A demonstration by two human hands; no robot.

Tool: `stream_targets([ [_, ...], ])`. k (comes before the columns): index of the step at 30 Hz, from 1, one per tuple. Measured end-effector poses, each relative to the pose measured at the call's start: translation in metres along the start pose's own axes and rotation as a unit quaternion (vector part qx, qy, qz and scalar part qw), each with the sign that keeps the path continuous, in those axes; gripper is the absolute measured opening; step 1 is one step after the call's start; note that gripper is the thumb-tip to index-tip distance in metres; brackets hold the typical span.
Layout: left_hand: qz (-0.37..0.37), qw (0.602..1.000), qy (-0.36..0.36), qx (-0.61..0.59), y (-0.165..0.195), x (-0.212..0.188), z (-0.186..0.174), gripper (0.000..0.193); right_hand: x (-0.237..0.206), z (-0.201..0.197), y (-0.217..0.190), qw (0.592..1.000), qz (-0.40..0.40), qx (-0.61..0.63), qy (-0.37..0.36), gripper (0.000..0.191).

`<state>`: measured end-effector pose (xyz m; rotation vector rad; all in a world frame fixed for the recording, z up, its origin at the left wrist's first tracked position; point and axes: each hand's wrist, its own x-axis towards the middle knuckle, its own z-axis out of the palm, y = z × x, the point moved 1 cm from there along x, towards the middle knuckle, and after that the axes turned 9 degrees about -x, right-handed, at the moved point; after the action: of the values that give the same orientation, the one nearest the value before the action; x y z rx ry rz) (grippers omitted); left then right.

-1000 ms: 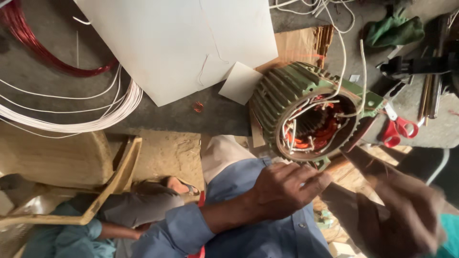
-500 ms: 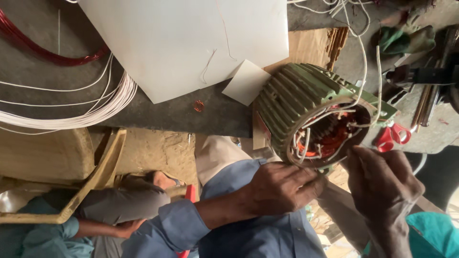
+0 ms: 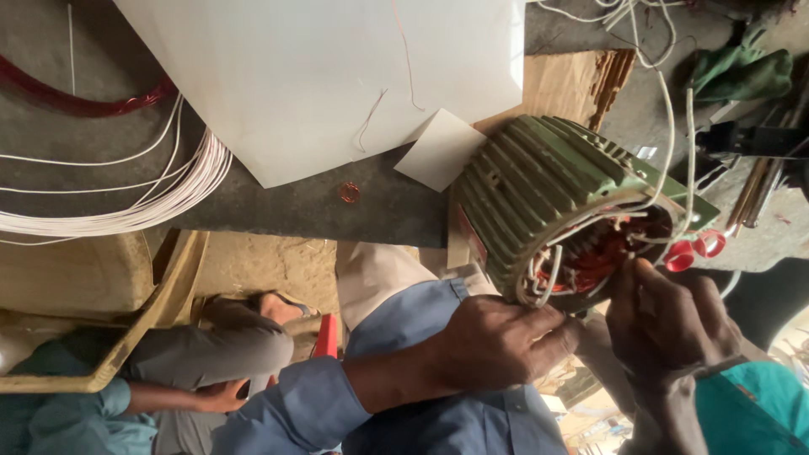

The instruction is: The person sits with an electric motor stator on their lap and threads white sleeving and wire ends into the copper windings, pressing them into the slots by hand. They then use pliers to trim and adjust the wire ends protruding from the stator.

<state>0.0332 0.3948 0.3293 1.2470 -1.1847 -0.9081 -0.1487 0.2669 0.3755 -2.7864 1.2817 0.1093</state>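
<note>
Hands meet at the open mouth of a motor stator (image 3: pixel 548 190). Left hand (image 3: pixel 501 341) comes out of a blue sleeve (image 3: pixel 291 409), forearm running level across the picture, knuckles up, fingers curled together and pinched on the white leads (image 3: pixel 539 282) at the stator's lower rim. Right hand (image 3: pixel 670 324) rises from a teal cuff (image 3: pixel 754 404) in the lower right corner, back of the hand to the camera, fingers bent in against the red windings (image 3: pixel 602 253); whether they grip anything there, I cannot tell.

Stator lies on its side at the edge of the counter (image 3: pixel 337 206), its open end turned toward the hands. Its housing is cast metal, painted dull green, ribbed all round with straight cooling fins. Inside, coils of red-brown enamelled wire show, with white sleeved leads looping out over the rim and trailing upward.

Behind it lies a large sheet of smooth white paper (image 3: pixel 320 76), and a small white card (image 3: pixel 438 152) just beside the housing. A tiny copper wire ring (image 3: pixel 349 193) sits on the dark, gritty counter. A bundle of thin white wires (image 3: pixel 126 211) curves along the left, with a dark red coil (image 3: pixel 76 101) above it. Red scissor handles (image 3: pixel 695 250) show just past the stator. Another person sits lower left, knee bent, a hand (image 3: pixel 215 396) resting by the leg.
</note>
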Motion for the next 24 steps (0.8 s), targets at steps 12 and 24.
stream_targets([
  [12,0.003,1.0,0.002,-0.008,0.001,0.0,0.003,0.016,0.02,-0.017,-0.004,0.996,0.033,0.047,-0.061,0.013],
  [24,0.005,1.0,0.007,0.002,0.0,-0.001,0.007,0.012,0.019,-0.035,-0.02,0.977,0.046,0.123,-0.171,0.014],
])
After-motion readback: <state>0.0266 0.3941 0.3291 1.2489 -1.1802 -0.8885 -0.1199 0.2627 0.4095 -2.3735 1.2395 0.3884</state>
